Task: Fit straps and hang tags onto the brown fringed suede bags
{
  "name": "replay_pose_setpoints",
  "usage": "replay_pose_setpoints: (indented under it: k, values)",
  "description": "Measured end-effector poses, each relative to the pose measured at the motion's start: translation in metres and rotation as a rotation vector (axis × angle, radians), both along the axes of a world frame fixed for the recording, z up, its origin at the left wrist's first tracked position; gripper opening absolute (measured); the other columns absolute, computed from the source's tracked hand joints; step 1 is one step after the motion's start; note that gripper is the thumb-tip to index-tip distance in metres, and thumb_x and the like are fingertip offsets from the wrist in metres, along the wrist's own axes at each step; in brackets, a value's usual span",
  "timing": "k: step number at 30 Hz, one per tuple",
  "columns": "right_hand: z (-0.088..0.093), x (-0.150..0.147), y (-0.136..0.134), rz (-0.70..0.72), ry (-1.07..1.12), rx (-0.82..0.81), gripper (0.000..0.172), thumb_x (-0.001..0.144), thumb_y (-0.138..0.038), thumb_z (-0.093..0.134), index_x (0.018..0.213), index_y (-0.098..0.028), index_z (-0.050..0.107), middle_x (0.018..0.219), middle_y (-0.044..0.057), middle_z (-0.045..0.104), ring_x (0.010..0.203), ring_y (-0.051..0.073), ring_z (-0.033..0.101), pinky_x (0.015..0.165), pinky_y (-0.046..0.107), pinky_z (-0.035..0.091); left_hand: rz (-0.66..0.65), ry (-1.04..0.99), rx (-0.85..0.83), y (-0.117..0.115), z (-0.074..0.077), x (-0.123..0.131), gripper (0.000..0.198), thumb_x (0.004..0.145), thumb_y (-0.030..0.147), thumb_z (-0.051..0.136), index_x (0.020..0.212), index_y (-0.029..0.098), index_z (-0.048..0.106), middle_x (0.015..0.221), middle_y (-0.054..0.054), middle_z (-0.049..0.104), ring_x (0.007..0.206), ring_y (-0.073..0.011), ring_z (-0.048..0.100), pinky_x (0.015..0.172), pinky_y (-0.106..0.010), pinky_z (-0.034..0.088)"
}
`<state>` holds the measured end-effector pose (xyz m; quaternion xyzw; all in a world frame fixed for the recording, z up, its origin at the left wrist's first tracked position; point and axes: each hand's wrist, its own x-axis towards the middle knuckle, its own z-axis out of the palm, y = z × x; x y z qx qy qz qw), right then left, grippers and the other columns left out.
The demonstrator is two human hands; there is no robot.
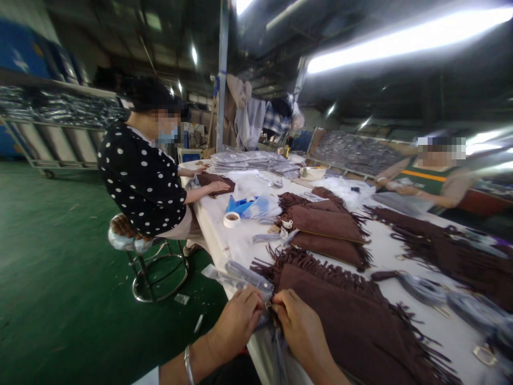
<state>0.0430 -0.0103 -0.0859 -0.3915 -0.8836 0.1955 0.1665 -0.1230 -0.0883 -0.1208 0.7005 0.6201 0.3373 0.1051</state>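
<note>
My left hand (pixel 239 314) is closed in a pinch at the end of a plastic-wrapped strap (pixel 252 277), close to the table edge. Just beside it, the fingertips of my right hand (pixel 300 321) pinch at a small gold-coloured metal clasp (pixel 267 305) at the corner of a dark brown fringed bag (pixel 340 310). Both hands almost meet around this clasp, and the fingers partly hide it. The bag lies flat, its fringe spread along the far and right edges. Clear plastic hangs below my hands.
More brown fringed bags (pixel 326 222) lie stacked beyond mine, near a tape roll (pixel 231 220) and a blue tape dispenser (pixel 242 204). Wrapped straps (pixel 425 289) rest at right. A person in a dotted top (pixel 140 176) sits at left; another person (pixel 428 179) works across the table.
</note>
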Motion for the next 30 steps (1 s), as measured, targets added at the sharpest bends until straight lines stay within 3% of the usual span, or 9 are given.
replay_pose_setpoints:
  k: [5,9,13,17,22,26,30]
  values:
    - [0.002,-0.004,0.000,-0.015,-0.061,0.044,0.021,0.092,-0.013,0.045,0.083,-0.023,0.061,0.086,-0.001,0.064,0.078,0.014,0.063,0.065,0.023,0.036,0.057,0.191,-0.046,0.006,-0.004,0.010,0.012,0.090,0.010,0.053,0.097,0.018,0.056,0.107,-0.005,0.061,0.101,-0.0227,0.055,0.091,-0.039,0.046]
    - [0.002,-0.007,0.000,-0.028,-0.114,0.073,0.021,0.094,-0.015,0.046,0.082,-0.023,0.062,0.085,-0.001,0.063,0.074,0.013,0.063,0.060,0.024,0.034,0.059,0.289,0.006,0.011,-0.018,0.012,0.012,0.091,0.011,0.053,0.101,0.018,0.056,0.108,-0.006,0.061,0.103,-0.0249,0.055,0.091,-0.042,0.046]
    - [0.003,-0.010,-0.001,-0.042,-0.155,0.100,0.021,0.094,-0.016,0.047,0.082,-0.023,0.062,0.085,-0.001,0.063,0.072,0.014,0.062,0.058,0.025,0.031,0.094,0.313,0.057,0.015,-0.031,0.014,0.014,0.092,0.008,0.046,0.096,0.016,0.056,0.106,-0.008,0.060,0.097,-0.0252,0.056,0.087,-0.043,0.047]
    - [0.004,-0.010,-0.001,-0.039,-0.144,0.087,0.023,0.094,-0.015,0.046,0.081,-0.023,0.062,0.083,-0.001,0.062,0.072,0.014,0.061,0.059,0.025,0.032,0.094,0.266,0.089,0.014,-0.028,0.017,0.016,0.090,0.006,0.043,0.091,0.016,0.055,0.101,-0.008,0.060,0.093,-0.0259,0.055,0.085,-0.044,0.046]
    - [0.005,-0.005,0.002,-0.023,0.002,-0.031,0.018,0.093,-0.018,0.049,0.087,-0.024,0.064,0.086,-0.002,0.063,0.078,0.015,0.062,0.069,0.024,0.038,-0.002,-0.073,0.075,0.005,-0.006,0.005,0.010,0.082,0.008,0.051,0.081,0.018,0.050,0.099,-0.006,0.058,0.092,-0.0217,0.054,0.086,-0.038,0.044]
    - [0.005,0.000,0.003,0.011,0.104,-0.103,0.017,0.091,-0.019,0.048,0.092,-0.024,0.065,0.090,-0.001,0.064,0.083,0.016,0.062,0.076,0.024,0.040,-0.136,-0.515,-0.054,0.004,0.010,-0.016,0.010,0.073,0.009,0.053,0.072,0.017,0.048,0.096,-0.004,0.060,0.090,-0.0193,0.056,0.081,-0.031,0.043]
    - [0.006,0.001,0.001,0.044,0.108,-0.110,0.019,0.090,-0.018,0.047,0.095,-0.025,0.064,0.093,0.000,0.063,0.085,0.016,0.062,0.075,0.024,0.040,-0.168,-0.970,-0.210,0.009,0.020,-0.026,0.007,0.074,0.014,0.052,0.069,0.016,0.048,0.086,-0.004,0.060,0.075,-0.0174,0.058,0.073,-0.030,0.044]
